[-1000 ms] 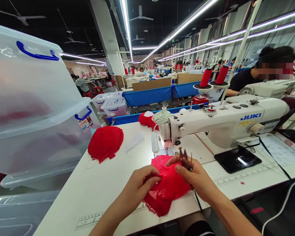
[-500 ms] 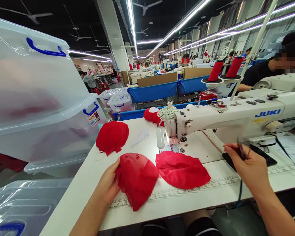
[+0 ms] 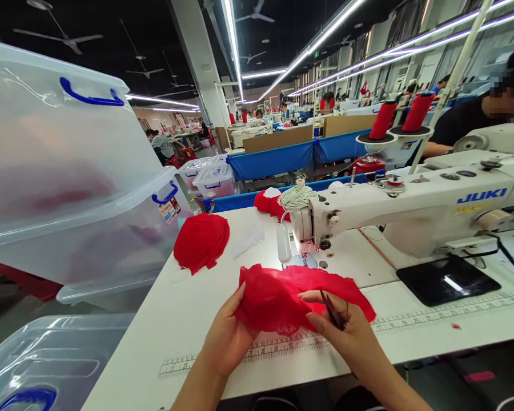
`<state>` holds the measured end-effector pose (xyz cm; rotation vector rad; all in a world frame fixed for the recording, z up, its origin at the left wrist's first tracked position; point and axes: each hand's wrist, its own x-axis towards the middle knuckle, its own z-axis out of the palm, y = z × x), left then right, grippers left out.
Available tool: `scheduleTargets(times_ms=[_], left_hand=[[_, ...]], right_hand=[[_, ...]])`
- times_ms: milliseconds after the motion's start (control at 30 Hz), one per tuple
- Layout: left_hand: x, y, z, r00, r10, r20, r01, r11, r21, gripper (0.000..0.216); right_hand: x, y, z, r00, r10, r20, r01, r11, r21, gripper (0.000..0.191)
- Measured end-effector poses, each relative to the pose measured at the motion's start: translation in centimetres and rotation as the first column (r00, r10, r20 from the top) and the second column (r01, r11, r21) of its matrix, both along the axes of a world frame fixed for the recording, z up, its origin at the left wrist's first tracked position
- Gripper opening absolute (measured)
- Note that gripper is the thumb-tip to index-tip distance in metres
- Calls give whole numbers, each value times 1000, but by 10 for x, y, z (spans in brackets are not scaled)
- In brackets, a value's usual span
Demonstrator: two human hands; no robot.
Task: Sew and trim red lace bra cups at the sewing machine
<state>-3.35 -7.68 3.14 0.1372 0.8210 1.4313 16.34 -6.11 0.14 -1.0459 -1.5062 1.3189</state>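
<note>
My left hand [image 3: 228,337] grips the left edge of a red fabric cup piece [image 3: 268,299], thumb on top, raised a little above the table. My right hand [image 3: 351,337] is closed around a pair of dark thread snips [image 3: 333,311], and its thumb and forefinger are at the right end of the cup piece. Whether those fingertips pinch the cloth is hard to make out. Partly behind the held piece lies a second red fabric piece [image 3: 338,283]. Just beyond them is the needle area of a white sewing machine [image 3: 394,205].
A stack of red pieces [image 3: 202,240] lies on the white table [image 3: 137,354], with more red cloth [image 3: 266,202] behind the machine head. A printed ruler [image 3: 445,308] runs along the front. Clear plastic boxes [image 3: 68,148] stand left; a black pad [image 3: 448,281] lies right. A person [image 3: 466,117] sits beyond.
My right hand has come leftward with the snips, from near the black pad to the cup piece. My left hand has moved right and turned the piece, which now overlaps the second one.
</note>
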Motion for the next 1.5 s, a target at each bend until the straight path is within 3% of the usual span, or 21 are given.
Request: scheduleTargets(times_ms=[167,367,433,533,600,667,733,833,867,933,1000,1067,1167,1267,1333,1433,1500], left_hand=[[12,1,-8,991,-60,-121,72,993,98,27],[8,-1,-12,979,3,-202,6,999,46,16],[8,-1,-10,982,38,-184,-35,999,19,11],[11,-1,-6,987,73,-142,-79,996,-40,12],[13,0,-5,989,76,-125,-85,994,-69,15],[15,0,-4,992,63,-113,-73,994,-80,17],[16,0,-3,994,50,-101,-57,996,-64,16],[18,-1,-5,993,17,-117,-19,1000,-14,11],[19,-2,-6,991,3,-135,-2,1000,7,10],[24,-5,-8,981,-48,-189,56,998,40,12],[31,-8,-11,956,-129,-262,149,987,54,20],[36,-11,-10,897,-243,-368,280,959,48,25],[33,-10,-3,750,-398,-528,478,878,17,25],[20,-4,11,649,-519,-556,604,796,-38,25],[10,1,20,615,-574,-540,664,747,-37,26],[2,7,32,576,-619,-534,732,682,-1,28],[0,12,41,533,-630,-564,763,646,-1,24]], right_hand=[[-6,8,-3,997,-68,27,66,996,65,33],[42,25,-3,943,-123,310,66,980,189,35],[64,34,-9,830,-281,482,138,940,310,34],[88,43,-19,516,-501,695,197,859,472,39],[98,45,-24,339,-543,768,159,838,522,40],[105,45,-27,247,-549,799,100,834,542,39],[110,44,-27,226,-556,800,63,828,557,37],[107,39,-21,256,-633,731,143,773,619,35],[101,36,-18,318,-665,676,187,743,643,34],[84,29,-9,550,-651,524,244,725,644,31],[61,22,1,851,-395,346,152,816,558,26],[38,18,11,958,-140,250,37,925,377,23],[17,23,21,980,150,127,-162,982,92,29],[12,29,24,930,366,-28,-367,923,-121,24],[10,31,25,947,309,-88,-321,925,-203,32],[8,30,24,976,161,-147,-187,965,-186,34],[8,28,25,952,252,-175,-282,942,-180,40]])
